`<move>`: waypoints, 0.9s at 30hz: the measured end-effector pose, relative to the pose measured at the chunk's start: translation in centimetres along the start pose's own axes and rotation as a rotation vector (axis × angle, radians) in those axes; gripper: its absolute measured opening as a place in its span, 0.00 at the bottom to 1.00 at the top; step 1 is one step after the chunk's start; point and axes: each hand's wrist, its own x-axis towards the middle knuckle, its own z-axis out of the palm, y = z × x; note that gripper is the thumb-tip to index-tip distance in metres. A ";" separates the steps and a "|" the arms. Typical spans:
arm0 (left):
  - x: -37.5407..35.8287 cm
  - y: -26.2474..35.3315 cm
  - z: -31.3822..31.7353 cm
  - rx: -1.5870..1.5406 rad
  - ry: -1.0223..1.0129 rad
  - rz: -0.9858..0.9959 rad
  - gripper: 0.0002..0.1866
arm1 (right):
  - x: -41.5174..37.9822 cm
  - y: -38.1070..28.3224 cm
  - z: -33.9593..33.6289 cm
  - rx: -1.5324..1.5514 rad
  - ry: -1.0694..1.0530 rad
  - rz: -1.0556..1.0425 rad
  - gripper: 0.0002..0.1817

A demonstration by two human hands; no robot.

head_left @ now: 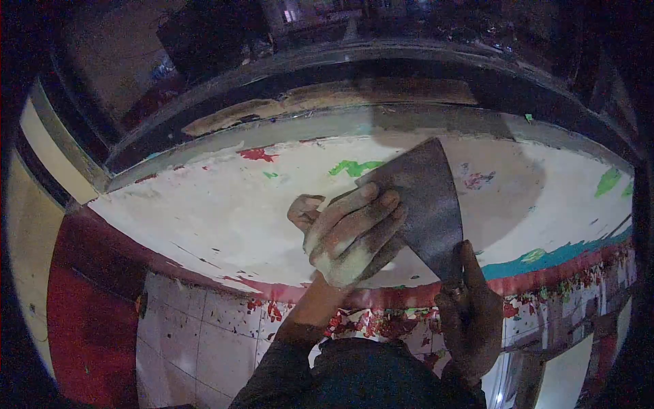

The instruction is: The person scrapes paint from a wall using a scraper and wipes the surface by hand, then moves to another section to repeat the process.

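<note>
My right hand [471, 324] is wrapped round the lower end of a wide dark scraper blade [429, 204], whose broad edge points up. My left hand [357, 235], dusted with pale powder, lies against the blade's left side with its fingers curled together. Whether anything else is between those fingers is hidden. Behind both hands is a white wall surface [252, 204] with green and red paint patches.
A dark ledge [286, 102] with peeling paint runs above the white surface. Below are a red band [272, 292] and a tiled floor [197, 334] strewn with red and green flakes. A red panel [88, 307] stands at the left.
</note>
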 end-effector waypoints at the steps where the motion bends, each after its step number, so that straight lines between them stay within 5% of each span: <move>1: 0.2 -0.4 -0.1 0.021 -0.019 0.069 0.18 | -0.2 0.6 0.4 0.068 0.069 -0.046 0.28; 3: 0.4 -0.2 -0.4 0.018 -0.036 0.060 0.18 | -0.7 2.2 1.5 0.204 0.202 -0.138 0.29; 6: 0.5 -0.7 -0.1 -0.004 0.092 0.091 0.17 | -0.3 0.1 0.9 -0.114 0.104 0.046 0.30; 9: 0.4 -0.7 -0.4 0.051 -0.021 0.108 0.16 | -0.5 1.6 1.4 -0.022 0.142 -0.029 0.31; 12: 0.5 -0.9 -0.1 -0.011 0.077 0.114 0.18 | -0.7 1.8 1.7 0.032 0.137 -0.019 0.32; 19: 0.9 -1.5 -1.8 0.097 -0.239 0.214 0.17 | -0.6 0.5 1.0 0.090 0.014 0.147 0.33; 22: 0.9 -1.6 -1.0 0.068 -0.017 0.172 0.19 | -0.5 1.1 2.5 0.075 0.191 -0.032 0.34; 27: 1.9 -1.2 -2.1 0.080 -0.135 0.215 0.17 | -0.5 0.9 3.0 0.182 0.180 -0.054 0.32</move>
